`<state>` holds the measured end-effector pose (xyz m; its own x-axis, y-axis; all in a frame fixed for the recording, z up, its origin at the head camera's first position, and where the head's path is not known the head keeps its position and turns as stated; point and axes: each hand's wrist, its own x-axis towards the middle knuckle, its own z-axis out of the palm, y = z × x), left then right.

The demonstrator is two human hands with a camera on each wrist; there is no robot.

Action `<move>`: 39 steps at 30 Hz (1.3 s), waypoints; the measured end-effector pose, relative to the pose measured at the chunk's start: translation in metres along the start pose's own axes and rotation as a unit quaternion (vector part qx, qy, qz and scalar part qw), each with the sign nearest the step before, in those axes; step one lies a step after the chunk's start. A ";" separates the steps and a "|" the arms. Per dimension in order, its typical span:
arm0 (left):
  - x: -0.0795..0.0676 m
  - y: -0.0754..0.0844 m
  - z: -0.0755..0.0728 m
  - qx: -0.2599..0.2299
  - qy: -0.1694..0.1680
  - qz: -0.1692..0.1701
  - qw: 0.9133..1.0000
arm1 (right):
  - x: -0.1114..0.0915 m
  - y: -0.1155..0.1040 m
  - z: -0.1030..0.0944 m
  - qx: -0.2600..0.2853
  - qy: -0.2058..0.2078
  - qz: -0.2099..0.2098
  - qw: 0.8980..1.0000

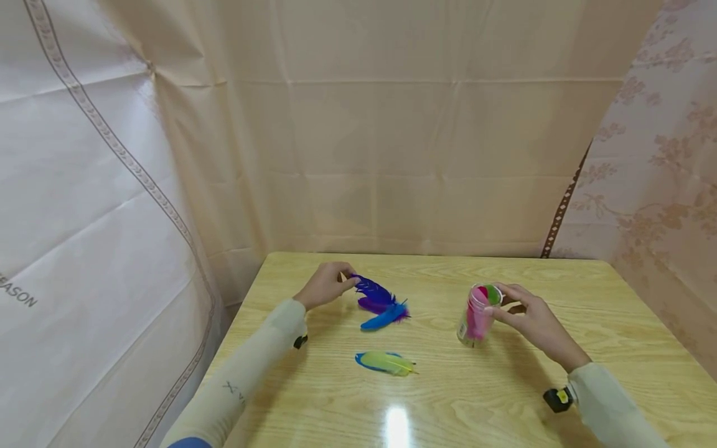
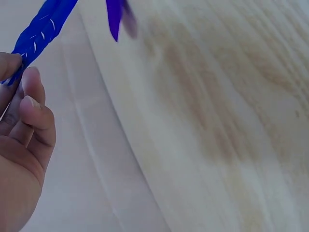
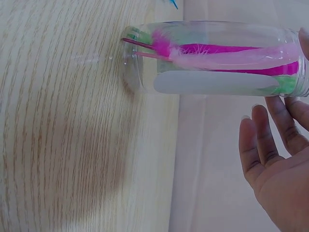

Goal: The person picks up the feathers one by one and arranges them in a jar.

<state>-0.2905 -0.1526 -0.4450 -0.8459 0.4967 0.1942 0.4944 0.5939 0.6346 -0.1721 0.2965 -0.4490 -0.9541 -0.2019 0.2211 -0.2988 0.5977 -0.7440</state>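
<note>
My left hand [image 1: 327, 285] pinches the tip of a dark blue feather [image 1: 374, 290] between thumb and fingers, at the left of the table. The same feather [image 2: 46, 29] slants up from the fingertips in the left wrist view. Just beneath it are a purple feather [image 1: 371, 305] and a bright blue feather [image 1: 383, 319]. On the right, a clear jar [image 1: 462, 331] stands upright, and my right hand [image 1: 532, 320] holds it near the rim with thumb and fingers. Pink, magenta and green feathers show through the jar's wall [image 3: 212, 83], beside a pale label.
A yellow-green feather [image 1: 389, 363] lies over a blue feather [image 1: 365, 361] at the middle of the wooden table [image 1: 442, 398]. A beige cloth [image 1: 358, 168] hangs behind the table's far edge, with patterned cloth at both sides.
</note>
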 end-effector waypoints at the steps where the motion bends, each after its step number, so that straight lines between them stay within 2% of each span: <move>1: 0.001 0.002 -0.001 -0.001 0.001 0.002 1.000 | 0.000 0.000 0.000 0.000 -0.001 0.003 1.000; 13: 0.005 0.009 -0.010 -0.006 0.008 0.014 1.000 | -0.001 -0.001 0.000 -0.002 -0.002 0.004 1.000; 20: 0.012 0.018 -0.019 -0.008 0.033 0.042 0.999 | -0.001 -0.001 -0.001 0.000 -0.005 0.013 1.000; 28: 0.018 0.027 -0.025 -0.012 0.031 0.037 0.999 | -0.001 0.000 0.000 0.007 -0.006 0.005 1.000; 39: 0.028 0.044 -0.032 -0.001 0.031 0.045 0.999 | -0.001 -0.003 -0.001 0.005 -0.007 0.016 1.000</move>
<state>-0.2990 -0.1332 -0.3879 -0.8092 0.5074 0.2964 0.5684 0.5481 0.6136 -0.1701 0.2960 -0.4467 -0.9629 -0.1931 0.1883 -0.2676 0.5971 -0.7562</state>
